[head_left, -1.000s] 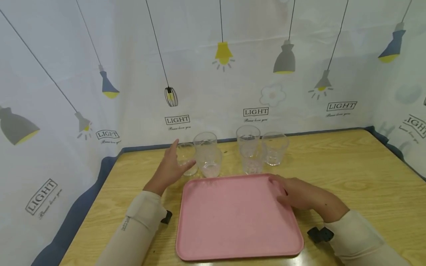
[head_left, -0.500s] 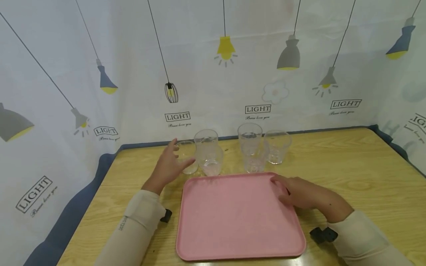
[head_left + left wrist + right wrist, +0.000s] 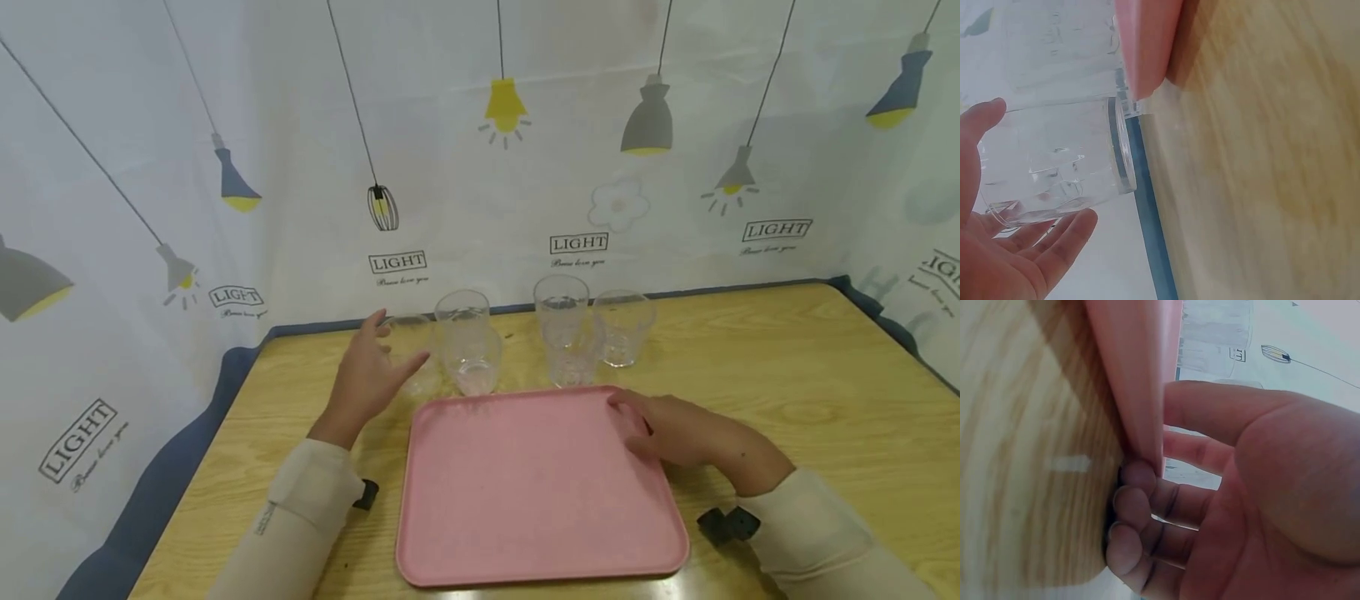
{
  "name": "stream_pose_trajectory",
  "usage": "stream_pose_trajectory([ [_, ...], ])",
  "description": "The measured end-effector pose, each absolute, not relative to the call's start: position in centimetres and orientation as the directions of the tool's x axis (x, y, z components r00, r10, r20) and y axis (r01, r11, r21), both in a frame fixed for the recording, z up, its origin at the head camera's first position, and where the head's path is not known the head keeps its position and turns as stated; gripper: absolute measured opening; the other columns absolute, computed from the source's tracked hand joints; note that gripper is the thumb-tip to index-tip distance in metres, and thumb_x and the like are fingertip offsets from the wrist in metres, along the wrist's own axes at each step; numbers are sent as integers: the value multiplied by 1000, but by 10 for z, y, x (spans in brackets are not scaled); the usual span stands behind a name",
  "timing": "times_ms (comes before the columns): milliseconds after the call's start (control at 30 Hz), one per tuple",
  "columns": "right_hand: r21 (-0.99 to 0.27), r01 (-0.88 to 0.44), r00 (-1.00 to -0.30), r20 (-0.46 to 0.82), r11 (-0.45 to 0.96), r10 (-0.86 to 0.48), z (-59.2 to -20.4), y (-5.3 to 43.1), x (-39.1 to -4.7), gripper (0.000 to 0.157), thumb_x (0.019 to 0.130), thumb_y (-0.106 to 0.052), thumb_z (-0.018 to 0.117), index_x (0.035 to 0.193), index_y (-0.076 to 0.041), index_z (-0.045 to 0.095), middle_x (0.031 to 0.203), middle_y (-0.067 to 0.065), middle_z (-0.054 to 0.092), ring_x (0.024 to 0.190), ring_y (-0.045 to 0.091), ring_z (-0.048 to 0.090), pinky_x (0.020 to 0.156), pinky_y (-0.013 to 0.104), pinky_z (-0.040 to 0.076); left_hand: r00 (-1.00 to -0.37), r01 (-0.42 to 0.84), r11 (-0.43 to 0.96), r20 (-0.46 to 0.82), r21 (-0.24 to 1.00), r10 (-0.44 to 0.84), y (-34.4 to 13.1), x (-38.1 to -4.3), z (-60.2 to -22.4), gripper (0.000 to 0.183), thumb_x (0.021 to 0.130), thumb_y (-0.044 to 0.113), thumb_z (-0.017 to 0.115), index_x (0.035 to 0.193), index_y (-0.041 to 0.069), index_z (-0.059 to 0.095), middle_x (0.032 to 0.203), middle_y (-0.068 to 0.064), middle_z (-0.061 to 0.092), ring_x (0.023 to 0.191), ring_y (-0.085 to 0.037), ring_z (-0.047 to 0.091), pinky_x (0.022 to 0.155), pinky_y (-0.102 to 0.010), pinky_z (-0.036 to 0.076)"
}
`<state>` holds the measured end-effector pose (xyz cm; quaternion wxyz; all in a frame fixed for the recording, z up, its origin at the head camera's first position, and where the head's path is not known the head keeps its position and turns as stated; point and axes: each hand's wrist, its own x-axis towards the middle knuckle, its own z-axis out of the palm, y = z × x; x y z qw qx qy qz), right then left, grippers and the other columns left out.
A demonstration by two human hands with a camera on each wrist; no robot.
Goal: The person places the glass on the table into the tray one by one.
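Observation:
A clear drinking glass (image 3: 1054,156) is in my left hand (image 3: 363,385), thumb on one side and fingers on the other, at the left end of the glasses. The left wrist view has its base close over the wooden table. A pink rectangular tray (image 3: 540,483) lies flat in front of me, bearing nothing. At its far right corner my right hand (image 3: 678,429) grips the rim. In the right wrist view the thumb (image 3: 1210,409) rests on the tray and the other fingers curl by its edge.
Behind the tray stand several more clear glasses, among them a front left glass (image 3: 477,367), a front middle glass (image 3: 573,362) and a right glass (image 3: 622,325). A white cloth (image 3: 465,167) printed with lamps hangs behind the wooden table (image 3: 780,392).
My left hand has drawn a little to the left, and the glass in it has shifted left, away from the others. My right hand keeps its hold on the tray.

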<state>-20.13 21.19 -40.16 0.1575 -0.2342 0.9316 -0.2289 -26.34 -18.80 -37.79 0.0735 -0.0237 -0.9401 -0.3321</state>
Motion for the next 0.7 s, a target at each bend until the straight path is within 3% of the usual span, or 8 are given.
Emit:
stream_pose_trajectory([
  [467, -517, -347, -839, -202, 782, -506, -401, 214, -210, 55, 90, -21, 56, 139, -11, 34, 116, 15, 56, 95, 19, 52, 84, 40, 44, -969, 179, 767, 245, 616, 29, -192, -239, -361, 87, 73, 64, 62, 143, 31, 21, 132, -3, 44, 106, -23, 54, 82, -45, 49],
  [700, -549, -292, -834, -255, 783, -490, -403, 215, -206, 57, 90, -23, 57, 141, -13, 33, 123, 17, 52, 101, 22, 51, 85, 41, 43, -953, 266, 784, 273, 561, 128, -188, -221, -361, 81, 77, 50, 64, 142, 32, 20, 135, -1, 40, 114, -20, 50, 84, -44, 48],
])
